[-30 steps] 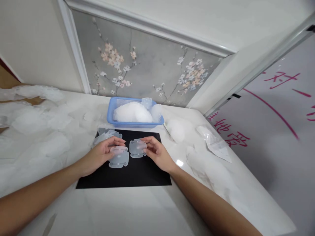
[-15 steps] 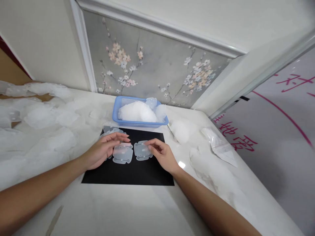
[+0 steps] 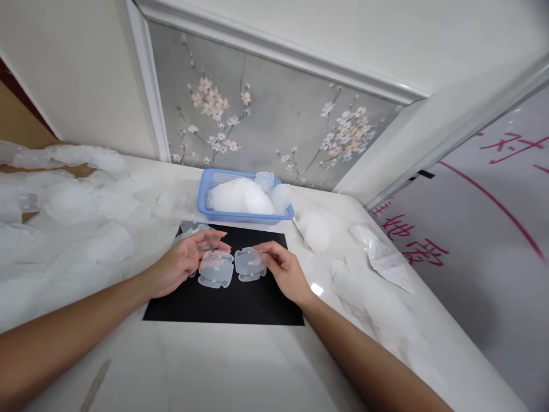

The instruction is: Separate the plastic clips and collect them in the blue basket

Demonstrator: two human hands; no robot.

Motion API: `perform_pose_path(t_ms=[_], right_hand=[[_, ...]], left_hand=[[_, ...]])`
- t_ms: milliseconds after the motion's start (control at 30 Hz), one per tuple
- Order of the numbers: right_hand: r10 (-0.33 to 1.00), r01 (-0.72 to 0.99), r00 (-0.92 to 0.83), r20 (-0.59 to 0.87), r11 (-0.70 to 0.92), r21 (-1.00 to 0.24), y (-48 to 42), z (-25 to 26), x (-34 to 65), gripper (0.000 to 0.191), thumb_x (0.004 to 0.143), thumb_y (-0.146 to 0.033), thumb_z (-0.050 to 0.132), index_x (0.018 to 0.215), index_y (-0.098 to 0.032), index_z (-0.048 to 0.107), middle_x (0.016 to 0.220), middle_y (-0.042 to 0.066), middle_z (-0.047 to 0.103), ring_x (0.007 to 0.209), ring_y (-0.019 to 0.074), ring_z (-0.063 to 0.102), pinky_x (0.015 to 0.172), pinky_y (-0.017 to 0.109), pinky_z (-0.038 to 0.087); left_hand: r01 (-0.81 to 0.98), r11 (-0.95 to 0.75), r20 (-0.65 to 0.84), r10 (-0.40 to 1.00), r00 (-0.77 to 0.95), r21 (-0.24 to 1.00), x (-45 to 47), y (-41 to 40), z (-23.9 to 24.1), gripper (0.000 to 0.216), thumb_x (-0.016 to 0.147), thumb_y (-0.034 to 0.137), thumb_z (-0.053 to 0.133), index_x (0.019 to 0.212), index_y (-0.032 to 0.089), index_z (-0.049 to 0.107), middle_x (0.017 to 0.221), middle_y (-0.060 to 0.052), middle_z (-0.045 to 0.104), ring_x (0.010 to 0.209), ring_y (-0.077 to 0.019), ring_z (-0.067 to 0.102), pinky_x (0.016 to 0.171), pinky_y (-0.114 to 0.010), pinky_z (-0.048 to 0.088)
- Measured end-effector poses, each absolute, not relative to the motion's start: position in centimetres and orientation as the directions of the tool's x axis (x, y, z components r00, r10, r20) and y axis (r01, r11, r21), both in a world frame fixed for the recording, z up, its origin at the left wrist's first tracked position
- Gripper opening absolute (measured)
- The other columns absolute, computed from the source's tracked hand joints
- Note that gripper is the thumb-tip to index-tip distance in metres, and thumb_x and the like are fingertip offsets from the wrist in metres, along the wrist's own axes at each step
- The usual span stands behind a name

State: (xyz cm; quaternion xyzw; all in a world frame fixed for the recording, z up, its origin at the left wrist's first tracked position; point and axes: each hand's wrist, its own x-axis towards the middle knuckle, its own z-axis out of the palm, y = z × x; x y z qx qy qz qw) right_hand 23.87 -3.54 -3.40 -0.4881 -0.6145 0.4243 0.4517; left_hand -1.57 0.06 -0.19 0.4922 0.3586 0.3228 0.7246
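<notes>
My left hand point(image 3: 182, 262) is at the left of a black mat, its upper fingers stretched out. A thin translucent sheet point(image 3: 216, 270) with rounded, notched edges and dark line marks is at its fingertips; skin shows faintly through its upper part, and the exact grip is partly hidden. My right hand point(image 3: 283, 268) pinches the right edge of a similar translucent sheet point(image 3: 249, 265) between thumb and index finger. The two sheets stand side by side above the black mat point(image 3: 223, 306), a narrow gap between them. More such sheets point(image 3: 193, 229) lie behind my left hand.
Behind the mat stands a blue basket point(image 3: 245, 217) piled with white translucent pieces. Heaps of similar pieces point(image 3: 81, 200) cover the table's left side. A white heap point(image 3: 317, 229) and a clear plastic bag point(image 3: 381, 257) lie to the right, beside a whiteboard point(image 3: 493, 240) with red writing.
The left sheet has turned slightly and shifted a little right, while my left fingers have spread a bit. My right hand still pinches its sheet in nearly the same place.
</notes>
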Motion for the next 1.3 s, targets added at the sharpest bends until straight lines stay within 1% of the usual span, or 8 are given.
perform_pose_path(t_ms=[167, 267, 500, 600, 733, 800, 1000, 1300], right_hand=[[0.986, 0.253, -0.096, 0.135, 0.156, -0.955, -3.4, -3.7, 24.0, 0.024, 0.092, -0.026, 0.048, 0.107, -0.023, 0.065, 0.107, 0.005, 0.070, 0.084, 0.0181, 0.065, 0.077, 0.034, 0.051], [0.966, 0.276, -0.119, 0.231, 0.256, -0.926, -3.3, -3.8, 24.3, 0.028, 0.090, -0.017, 0.044, 0.107, -0.025, 0.066, 0.127, 0.007, 0.063, 0.107, 0.0208, 0.063, 0.087, 0.036, 0.051], [0.937, 0.337, -0.212, 0.280, 0.338, -0.879, -3.3, -3.6, 24.5, 0.024, 0.085, -0.014, 0.053, 0.097, -0.026, 0.070, 0.131, 0.009, 0.061, 0.119, 0.0252, 0.058, 0.102, 0.048, 0.044], [0.952, 0.277, -0.183, 0.247, 0.291, -0.916, -3.4, -3.2, 24.3, 0.004, 0.084, -0.024, 0.064, 0.082, -0.025, 0.067, 0.131, 0.007, 0.063, 0.131, 0.0285, 0.049, 0.111, 0.053, 0.033], [0.988, -0.162, -0.154, 0.004, -0.022, -0.987, -3.4, -3.3, 23.9, 0.018, 0.085, -0.040, 0.067, 0.086, -0.025, 0.058, 0.091, 0.002, 0.073, 0.090, 0.0219, 0.069, 0.089, 0.043, 0.051], [0.981, -0.295, -0.179, -0.080, -0.131, -0.947, -3.3, -3.3, 23.9, 0.024, 0.080, -0.040, 0.071, 0.095, -0.026, 0.058, 0.079, -0.001, 0.071, 0.076, 0.0186, 0.068, 0.080, 0.037, 0.053], [0.956, -0.413, -0.263, -0.132, -0.235, -0.880, -2.9, -3.0, 24.1, 0.032, 0.074, -0.025, 0.073, 0.104, -0.025, 0.063, 0.094, 0.002, 0.072, 0.086, 0.0191, 0.069, 0.081, 0.036, 0.055], [0.955, -0.414, -0.260, -0.140, -0.241, -0.878, -2.8, -2.9, 24.1, 0.033, 0.072, -0.020, 0.070, 0.103, -0.025, 0.064, 0.096, 0.002, 0.074, 0.088, 0.0191, 0.070, 0.082, 0.036, 0.055]], left_hand=[[-0.094, 0.218, -0.127, 0.813, 0.568, 0.971, -1.8, 0.0, -0.2, 0.069, 0.061, 0.006, 0.060, 0.127, 0.024, 0.054, 0.115, -0.010, 0.069, 0.114, -0.0292, 0.062, 0.076, -0.032, 0.052], [-0.015, 0.131, -0.098, 0.809, 0.580, 0.991, -1.7, 0.0, -0.3, 0.062, 0.062, 0.007, 0.062, 0.122, 0.024, 0.059, 0.118, -0.009, 0.068, 0.123, -0.0295, 0.057, 0.088, -0.037, 0.052], [0.228, -0.065, -0.078, 0.821, 0.565, 0.971, -1.0, -0.5, -0.5, 0.014, 0.075, 0.029, 0.069, 0.088, 0.023, 0.071, 0.116, -0.006, 0.067, 0.123, -0.0282, 0.057, 0.102, -0.041, 0.044], [0.290, -0.008, -0.152, 0.838, 0.524, 0.957, -0.9, -0.7, -0.2, 0.026, 0.082, 0.045, 0.065, 0.075, 0.020, 0.061, 0.086, -0.002, 0.068, 0.088, -0.0221, 0.066, 0.080, -0.035, 0.051], [0.211, 0.101, -0.189, 0.872, 0.452, 0.972, -1.0, -0.5, -0.1, 0.033, 0.084, 0.054, 0.062, 0.087, 0.021, 0.060, 0.071, 0.004, 0.062, 0.066, -0.0141, 0.057, 0.062, -0.026, 0.045], [0.159, 0.197, -0.248, 0.862, 0.441, 0.967, -1.1, -0.3, -0.1, 0.038, 0.081, 0.055, 0.067, 0.100, 0.022, 0.063, 0.078, 0.002, 0.066, 0.069, -0.0141, 0.060, 0.063, -0.025, 0.046], [-0.015, 0.426, -0.372, 0.806, 0.461, 0.905, -1.2, 0.0, 0.4, 0.041, 0.079, 0.046, 0.074, 0.112, 0.023, 0.069, 0.105, -0.005, 0.074, 0.096, -0.0210, 0.070, 0.084, -0.030, 0.055], [-0.059, 0.441, -0.369, 0.811, 0.453, 0.896, -1.2, 0.1, 0.4, 0.033, 0.088, 0.039, 0.066, 0.116, 0.023, 0.069, 0.111, -0.007, 0.076, 0.104, -0.0231, 0.070, 0.093, -0.034, 0.056]])
